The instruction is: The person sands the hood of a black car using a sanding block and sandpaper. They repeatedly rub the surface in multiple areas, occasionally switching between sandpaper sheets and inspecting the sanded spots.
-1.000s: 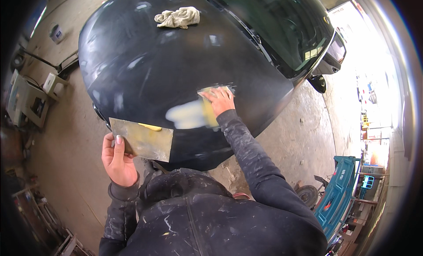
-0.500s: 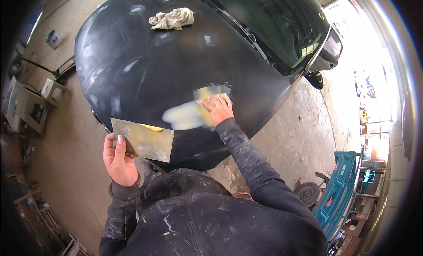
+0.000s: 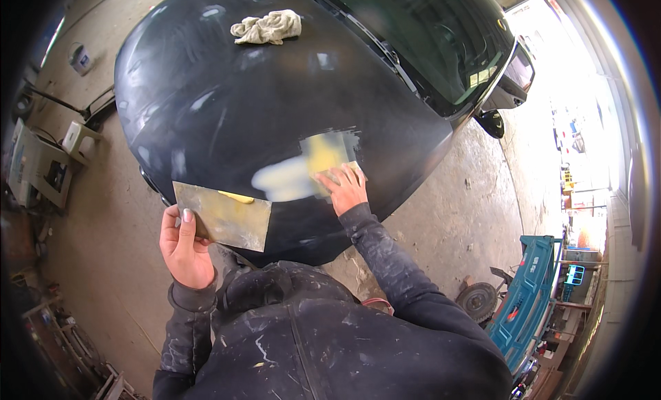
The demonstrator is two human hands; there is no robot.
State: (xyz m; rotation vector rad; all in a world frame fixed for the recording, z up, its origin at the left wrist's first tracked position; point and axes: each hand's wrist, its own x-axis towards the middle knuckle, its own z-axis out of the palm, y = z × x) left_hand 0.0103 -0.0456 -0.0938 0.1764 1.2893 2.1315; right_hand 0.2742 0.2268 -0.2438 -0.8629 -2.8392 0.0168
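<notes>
My left hand (image 3: 186, 248) grips a flat rectangular putty board (image 3: 224, 221) by its left edge, thumb on top. A strip of yellow body filler (image 3: 236, 197) lies along the board's upper edge. On the dark car hood (image 3: 248, 104), my right hand (image 3: 346, 190) presses a putty spreader (image 3: 355, 168), mostly hidden under the fingers. Just above that hand, yellow filler (image 3: 323, 152) is smeared over a greyish patch. A whitish sanded spot (image 3: 282, 179) adjoins it on the left.
A crumpled cloth (image 3: 267, 27) rests on the hood's far part, near the windshield (image 3: 427, 42). A white stool (image 3: 80, 141) and a bucket (image 3: 80, 59) stand at left. To the right are a wheel (image 3: 477, 301) and a teal panel (image 3: 529, 296).
My right hand has drawn the spreader down toward me, uncovering more of the yellow filler. My left hand and the board stay nearly still.
</notes>
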